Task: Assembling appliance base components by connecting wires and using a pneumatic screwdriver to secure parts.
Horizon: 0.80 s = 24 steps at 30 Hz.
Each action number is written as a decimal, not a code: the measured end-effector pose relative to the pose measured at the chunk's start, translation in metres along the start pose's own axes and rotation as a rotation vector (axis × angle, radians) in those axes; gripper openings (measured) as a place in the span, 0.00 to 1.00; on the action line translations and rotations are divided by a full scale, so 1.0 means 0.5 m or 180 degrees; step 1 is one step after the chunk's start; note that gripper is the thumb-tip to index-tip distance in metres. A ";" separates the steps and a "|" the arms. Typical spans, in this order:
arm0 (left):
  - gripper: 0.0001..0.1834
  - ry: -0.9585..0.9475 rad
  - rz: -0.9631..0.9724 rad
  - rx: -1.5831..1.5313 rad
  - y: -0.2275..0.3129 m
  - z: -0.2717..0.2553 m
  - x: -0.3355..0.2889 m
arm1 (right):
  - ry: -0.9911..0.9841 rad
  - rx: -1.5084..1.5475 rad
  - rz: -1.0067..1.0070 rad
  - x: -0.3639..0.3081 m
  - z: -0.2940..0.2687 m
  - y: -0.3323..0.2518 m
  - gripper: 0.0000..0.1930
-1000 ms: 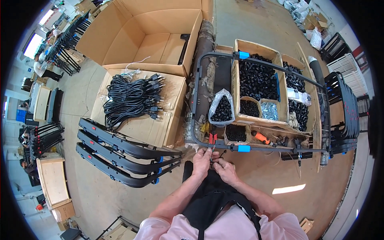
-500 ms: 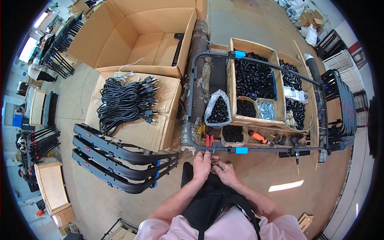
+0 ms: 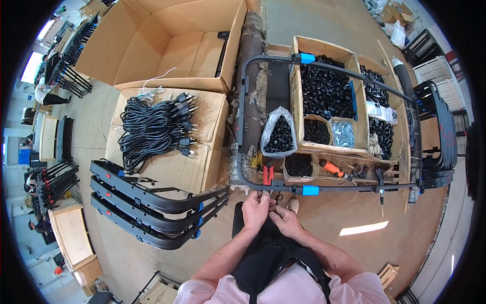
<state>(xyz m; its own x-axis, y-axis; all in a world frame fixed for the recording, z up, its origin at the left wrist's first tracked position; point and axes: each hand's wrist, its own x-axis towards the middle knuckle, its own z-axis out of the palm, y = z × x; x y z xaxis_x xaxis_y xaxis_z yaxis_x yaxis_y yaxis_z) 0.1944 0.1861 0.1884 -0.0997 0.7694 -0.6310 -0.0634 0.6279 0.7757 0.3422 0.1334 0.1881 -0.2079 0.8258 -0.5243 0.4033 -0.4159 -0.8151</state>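
Head view: left hand (image 3: 256, 209) and right hand (image 3: 284, 219) pinched together on near rail of large black metal tube frame (image 3: 242, 126), beside red-handled pliers (image 3: 268, 174). Unchanged from half a second earlier; item between fingers too small to tell.

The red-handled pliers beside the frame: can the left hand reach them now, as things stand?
Probably yes. The left hand works at the near bar of the black frame, and the red-handled pliers lie just beyond that bar, uncovered. Only the bar itself must be crossed.
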 end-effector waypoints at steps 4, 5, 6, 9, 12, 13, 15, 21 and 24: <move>0.15 0.0151 0.0134 0.0429 0.004 0.006 -0.003 | -0.0066 -0.0016 0.0121 0.000 -0.008 -0.011 0.15; 0.15 0.0148 0.0205 0.0598 0.007 0.005 -0.008 | -0.0069 -0.0002 0.0141 -0.001 -0.008 -0.008 0.15; 0.15 0.0144 0.0278 0.0766 0.007 0.005 -0.012 | -0.0060 0.0068 0.0114 -0.005 -0.005 -0.004 0.15; 0.15 0.0125 -0.0016 0.0013 -0.003 0.015 -0.017 | -0.0120 0.0143 0.0247 0.002 -0.009 -0.003 0.15; 0.14 0.0160 0.0206 -0.0002 -0.010 0.022 -0.015 | -0.0199 0.0178 0.0381 0.008 -0.008 -0.002 0.14; 0.14 0.0157 0.0187 0.0012 -0.013 0.020 -0.014 | -0.0193 0.0200 0.0339 0.011 -0.008 -0.002 0.14; 0.13 0.0032 0.0143 -0.0070 -0.016 0.010 -0.013 | -0.0209 0.0309 0.0328 0.016 -0.007 -0.006 0.13; 0.13 0.0061 0.0230 0.0043 -0.003 -0.005 -0.011 | -0.0451 0.0493 0.0495 0.029 -0.005 -0.019 0.13; 0.12 0.0050 -0.0187 0.0042 0.026 0.003 -0.011 | -0.0298 0.0659 0.0422 0.028 -0.004 -0.024 0.12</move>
<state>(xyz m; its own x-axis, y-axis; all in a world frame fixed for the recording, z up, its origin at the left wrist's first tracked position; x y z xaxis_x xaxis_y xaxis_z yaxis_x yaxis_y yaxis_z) 0.1957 0.1902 0.2019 -0.1116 0.7293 -0.6750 -0.0565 0.6735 0.7370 0.3363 0.1505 0.1910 -0.2507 0.7240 -0.6426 0.2435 -0.5953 -0.7657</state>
